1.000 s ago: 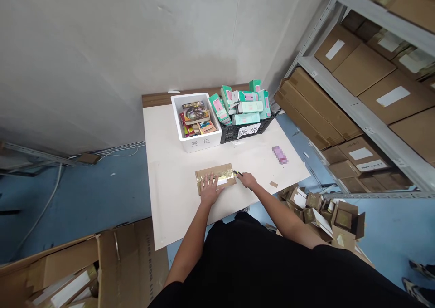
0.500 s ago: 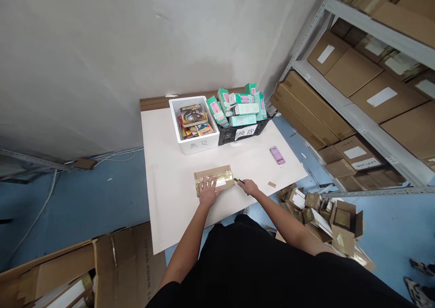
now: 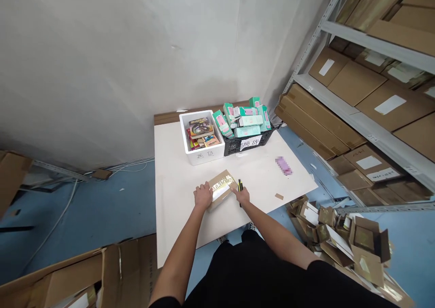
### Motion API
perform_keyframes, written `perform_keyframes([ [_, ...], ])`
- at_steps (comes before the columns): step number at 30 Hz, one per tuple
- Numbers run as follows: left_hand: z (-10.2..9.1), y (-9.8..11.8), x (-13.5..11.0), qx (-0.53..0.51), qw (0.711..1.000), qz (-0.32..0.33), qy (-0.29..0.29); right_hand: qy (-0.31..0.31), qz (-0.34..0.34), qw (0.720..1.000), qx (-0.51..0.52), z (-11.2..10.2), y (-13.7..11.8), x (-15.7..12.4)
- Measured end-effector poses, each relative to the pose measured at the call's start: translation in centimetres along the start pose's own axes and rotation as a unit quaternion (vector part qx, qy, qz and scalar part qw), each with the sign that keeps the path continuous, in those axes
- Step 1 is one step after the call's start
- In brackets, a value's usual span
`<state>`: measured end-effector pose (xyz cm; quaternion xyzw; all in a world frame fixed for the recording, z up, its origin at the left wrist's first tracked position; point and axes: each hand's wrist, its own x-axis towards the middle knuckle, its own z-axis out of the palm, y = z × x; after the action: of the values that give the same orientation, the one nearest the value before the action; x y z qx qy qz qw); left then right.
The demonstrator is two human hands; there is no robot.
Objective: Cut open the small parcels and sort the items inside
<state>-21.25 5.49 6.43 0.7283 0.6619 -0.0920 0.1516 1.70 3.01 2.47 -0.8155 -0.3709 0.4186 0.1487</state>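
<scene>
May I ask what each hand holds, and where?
Left hand grips the taped cardboard parcel at its left end; right hand holds a yellow-black cutter by its handle.

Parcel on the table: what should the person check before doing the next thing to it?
1. The parcel lies on the table: ok.
2. The left hand grips the parcel's near end: ok.
3. The right hand holds the yellow-black tool: ok.
4. The tool's tip or blade is out: cannot tell.
5. The tool is apart from the left hand: ok.
</scene>
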Motion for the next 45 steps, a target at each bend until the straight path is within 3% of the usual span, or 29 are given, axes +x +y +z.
perform_keyframes([
  [2,0.7,0.9,-1.4,0.007,0.999,0.026,-0.035,0.046,0.022,0.998,-0.025,-1.4,-2.2,1.7],
  [4,1.1,2.0,-2.5,0.006,0.994,0.087,-0.064,0.048,0.037,0.998,-0.029,-3.0,-4.3,3.3],
  [7,0.9,3.5,-2.6,0.009,0.991,0.12,-0.057,0.051,-0.004,0.998,-0.03,-5.0,-5.3,4.2],
  [9,0.4,4.1,-1.6,0.014,0.991,0.131,-0.036,0.078,-0.02,0.997,-0.021,-5.6,-4.2,3.6],
  [12,-0.3,4.7,0.5,0.02,0.977,0.212,-0.023,0.104,-0.012,0.994,-0.02,-5.2,-0.2,0.9],
  [15,0.1,4.9,2.0,0.01,0.961,0.27,-0.06,0.048,-0.023,0.997,-0.064,-3.7,4.3,-2.1],
  [17,0.7,4.9,2.1,0.012,0.962,0.26,-0.079,0.01,-0.012,0.997,-0.073,-3.0,6.1,-3.2],
  [19,1.4,5.1,1.5,0.025,0.97,0.228,-0.079,0.006,0.006,0.998,-0.068,-3.0,6.3,-2.9],
  [25,2.2,6.9,-2.4,0.041,0.994,0.091,-0.048,0.053,-0.008,0.994,-0.094,-5.5,0.0,2.2],
  [29,1.6,7.4,-3.3,0.027,0.996,0.087,-0.022,0.05,-0.05,0.995,-0.067,-6.3,-2.8,4.4],
  [33,1.7,6.2,-2.1,0.0,0.983,0.182,-0.038,0.057,-0.051,0.996,0.05,-6.7,-1.3,4.3],
  [37,3.3,6.0,-1.1,-0.023,0.982,0.185,-0.039,-0.038,-0.043,0.992,0.113,-7.6,2.5,2.8],
  [41,4.8,7.9,-1.1,-0.04,0.99,0.132,-0.011,-0.071,-0.046,0.996,0.041,-8.5,4.1,1.5],
  [45,5.6,9.0,-1.3,-0.048,0.991,0.12,0.016,-0.062,-0.069,0.992,-0.081,-9.2,2.1,1.1],
])
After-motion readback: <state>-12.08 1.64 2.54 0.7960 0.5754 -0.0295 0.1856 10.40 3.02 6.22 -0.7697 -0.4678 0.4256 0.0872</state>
